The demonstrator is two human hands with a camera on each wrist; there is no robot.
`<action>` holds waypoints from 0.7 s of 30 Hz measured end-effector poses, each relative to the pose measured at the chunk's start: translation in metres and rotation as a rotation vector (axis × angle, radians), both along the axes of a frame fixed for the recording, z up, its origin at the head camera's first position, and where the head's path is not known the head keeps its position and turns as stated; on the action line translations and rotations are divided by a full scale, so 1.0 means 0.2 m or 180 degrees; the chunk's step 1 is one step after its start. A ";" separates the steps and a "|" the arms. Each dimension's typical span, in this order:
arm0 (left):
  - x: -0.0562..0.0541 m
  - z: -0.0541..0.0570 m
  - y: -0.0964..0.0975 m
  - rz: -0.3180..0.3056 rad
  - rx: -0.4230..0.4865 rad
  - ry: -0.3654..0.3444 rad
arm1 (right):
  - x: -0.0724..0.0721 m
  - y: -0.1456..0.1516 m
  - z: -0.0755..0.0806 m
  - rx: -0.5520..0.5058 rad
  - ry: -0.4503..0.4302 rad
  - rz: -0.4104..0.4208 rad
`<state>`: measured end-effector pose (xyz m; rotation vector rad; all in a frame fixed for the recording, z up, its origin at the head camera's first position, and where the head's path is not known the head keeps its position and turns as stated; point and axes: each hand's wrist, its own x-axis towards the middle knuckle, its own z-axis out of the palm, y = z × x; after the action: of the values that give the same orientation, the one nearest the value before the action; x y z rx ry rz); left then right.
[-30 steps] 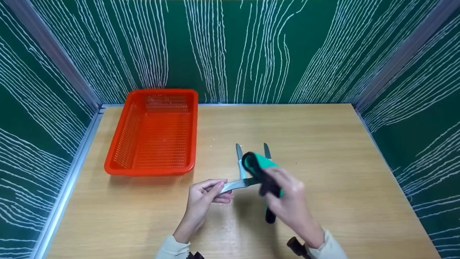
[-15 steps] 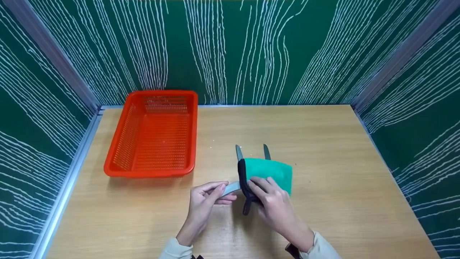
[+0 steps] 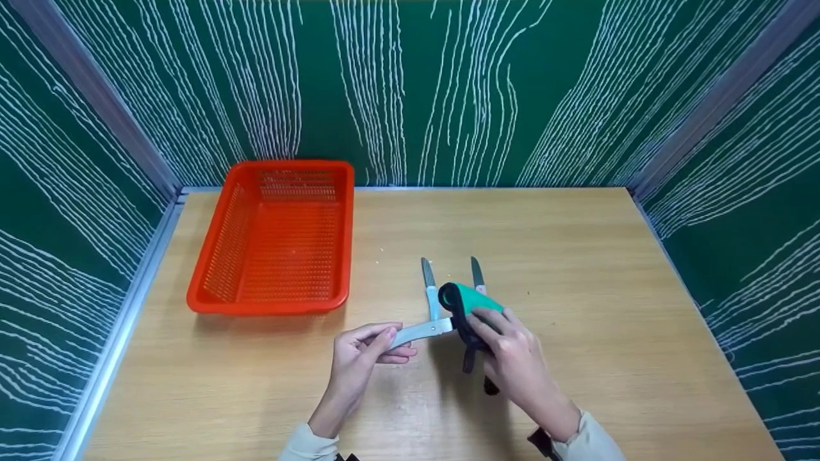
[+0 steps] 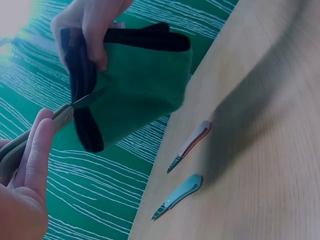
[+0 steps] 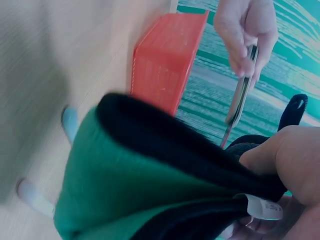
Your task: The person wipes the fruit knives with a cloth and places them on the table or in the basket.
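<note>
My left hand [image 3: 359, 358] pinches a small knife by its pale grey-blue handle [image 3: 423, 330], the blade pointing right. In my right hand [image 3: 516, 352] is a green cloth [image 3: 477, 299] with black edging, folded around the blade. Most of that blade is hidden in the head view; the left wrist view shows the blade [image 4: 90, 98] against the cloth. A white tag [image 5: 264, 208] sticks out by the right fingers. Behind the hands, a light blue-handled knife [image 3: 432, 301] and a pinkish-white-handled knife [image 3: 479, 288] lie on the table, blades pointing away.
An orange-red plastic basket [image 3: 269, 306] with perforated walls stands at the back left of the wooden table [image 3: 576, 256]. Green panels [image 3: 564, 51] with wavy white lines enclose the back and sides. Small pale crumbs lie right of the basket.
The cloth slid left over the blade to the handle, then back right, so the whole handle shows again. My left hand has stayed nearly still, and the two lying knives have not moved.
</note>
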<state>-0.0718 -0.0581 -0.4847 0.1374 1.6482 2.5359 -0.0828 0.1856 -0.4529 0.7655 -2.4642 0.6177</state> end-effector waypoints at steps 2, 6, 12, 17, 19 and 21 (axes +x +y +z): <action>0.00 0.00 -0.01 -0.0011 -0.0015 0.0010 | -0.01 0.02 0.00 -0.0097 -0.0035 -0.0046; 0.00 0.01 -0.02 0.0003 0.0009 0.0139 | -0.03 0.08 -0.01 -0.0296 -0.0021 -0.0111; -0.01 0.02 -0.03 0.0065 0.0036 0.0261 | -0.04 0.17 -0.01 -0.0583 -0.0065 -0.0363; -0.02 0.01 -0.05 0.0070 0.0064 0.0301 | -0.04 0.22 0.00 -0.1015 -0.0182 -0.0551; -0.02 0.01 -0.05 0.0072 0.0058 0.0279 | -0.04 0.22 0.01 -0.1203 -0.0153 -0.0572; -0.02 0.01 -0.05 0.0075 0.0044 0.0248 | -0.03 0.22 0.02 -0.1355 -0.0105 -0.0580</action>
<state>-0.0757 -0.0681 -0.4835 0.2218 1.6693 2.5913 -0.0893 0.2287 -0.4490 0.3620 -2.2792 1.0423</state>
